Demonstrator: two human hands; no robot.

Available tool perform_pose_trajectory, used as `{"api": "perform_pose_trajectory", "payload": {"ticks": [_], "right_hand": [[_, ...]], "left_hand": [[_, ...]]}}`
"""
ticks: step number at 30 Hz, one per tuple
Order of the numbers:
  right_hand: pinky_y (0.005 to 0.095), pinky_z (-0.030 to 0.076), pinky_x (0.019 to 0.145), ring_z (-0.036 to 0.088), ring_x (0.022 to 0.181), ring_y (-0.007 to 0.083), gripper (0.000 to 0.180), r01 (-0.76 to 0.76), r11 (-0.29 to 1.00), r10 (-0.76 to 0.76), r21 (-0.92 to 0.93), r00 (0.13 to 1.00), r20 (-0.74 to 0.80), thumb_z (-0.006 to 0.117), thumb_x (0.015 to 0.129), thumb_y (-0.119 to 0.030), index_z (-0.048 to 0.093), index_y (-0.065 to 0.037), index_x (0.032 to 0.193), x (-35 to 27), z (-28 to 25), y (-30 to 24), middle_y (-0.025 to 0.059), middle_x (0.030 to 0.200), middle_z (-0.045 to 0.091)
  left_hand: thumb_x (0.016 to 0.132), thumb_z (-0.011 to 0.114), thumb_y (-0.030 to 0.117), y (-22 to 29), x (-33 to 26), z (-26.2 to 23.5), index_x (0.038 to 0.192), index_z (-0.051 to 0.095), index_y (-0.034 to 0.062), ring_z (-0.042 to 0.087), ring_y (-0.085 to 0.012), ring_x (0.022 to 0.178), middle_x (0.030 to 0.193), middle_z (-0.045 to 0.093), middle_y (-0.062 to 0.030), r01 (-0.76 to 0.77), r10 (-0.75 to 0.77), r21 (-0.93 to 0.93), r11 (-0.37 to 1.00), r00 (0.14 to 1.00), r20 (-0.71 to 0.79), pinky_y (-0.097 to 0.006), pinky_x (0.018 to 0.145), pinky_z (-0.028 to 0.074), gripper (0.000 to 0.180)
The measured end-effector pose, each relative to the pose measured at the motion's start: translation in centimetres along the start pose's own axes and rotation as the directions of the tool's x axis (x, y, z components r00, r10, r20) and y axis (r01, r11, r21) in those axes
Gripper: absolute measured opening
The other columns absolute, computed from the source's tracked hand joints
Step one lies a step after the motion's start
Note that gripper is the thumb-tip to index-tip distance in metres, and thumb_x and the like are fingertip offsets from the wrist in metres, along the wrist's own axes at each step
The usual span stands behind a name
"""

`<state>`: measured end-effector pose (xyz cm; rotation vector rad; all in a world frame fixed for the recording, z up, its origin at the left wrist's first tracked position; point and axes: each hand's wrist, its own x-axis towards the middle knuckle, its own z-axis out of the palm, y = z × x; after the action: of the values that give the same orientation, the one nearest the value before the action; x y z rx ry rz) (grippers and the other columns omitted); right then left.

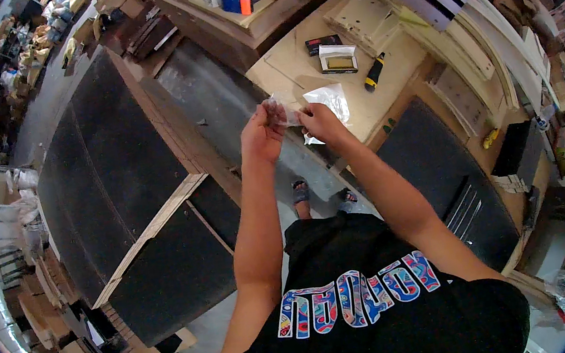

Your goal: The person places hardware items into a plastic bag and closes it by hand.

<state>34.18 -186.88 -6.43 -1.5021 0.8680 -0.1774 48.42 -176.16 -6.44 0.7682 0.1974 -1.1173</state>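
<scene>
Both my hands are raised in front of me over the edge of a plywood worktable (296, 66). My left hand (261, 134) and my right hand (320, 122) pinch the two sides of a small clear plastic bag (286, 112) held between them. Another crumpled clear plastic bag (329, 99) lies on the tabletop just beyond my right hand.
On the table sit a small open white box (338, 59), a dark flat box (321, 43) and a yellow-and-black utility knife (374, 71). Stacked plywood panels (375, 15) lie behind. A large black cabinet (108, 172) stands at left, black panels (440, 169) at right.
</scene>
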Motion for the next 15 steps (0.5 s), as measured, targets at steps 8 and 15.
{"api": "perform_pose_trajectory", "payload": {"ticks": [8,15], "right_hand": [[0.0301,0.051,0.080,0.064,0.079,0.0145,0.022,-0.397,0.584,0.228,0.708,0.917,0.326,0.053,0.102,-0.024,0.069,-0.009,0.099,-0.4,1.2,-0.9,0.0002,0.085,0.068],[0.0281,0.048,0.078,0.060,0.080,0.0119,0.021,-0.220,0.841,0.126,0.494,0.968,0.218,0.058,0.100,-0.023,0.071,-0.009,0.108,-0.5,2.6,0.3,-0.0024,0.084,0.065]], "left_hand": [[0.103,0.052,0.023,0.3,-0.9,-4.5,0.095,0.061,0.0069,0.062,-0.0190,0.066,0.081,0.066,-0.0037,0.269,-0.175,-0.183,0.946,0.895,0.410,-0.034,0.057,0.052,0.020],[0.100,0.057,0.033,-0.2,-2.0,-4.3,0.099,0.062,0.0058,0.066,-0.0220,0.075,0.088,0.068,-0.0061,0.060,-0.062,-0.086,0.995,0.998,-0.030,-0.036,0.061,0.054,0.028]]}}
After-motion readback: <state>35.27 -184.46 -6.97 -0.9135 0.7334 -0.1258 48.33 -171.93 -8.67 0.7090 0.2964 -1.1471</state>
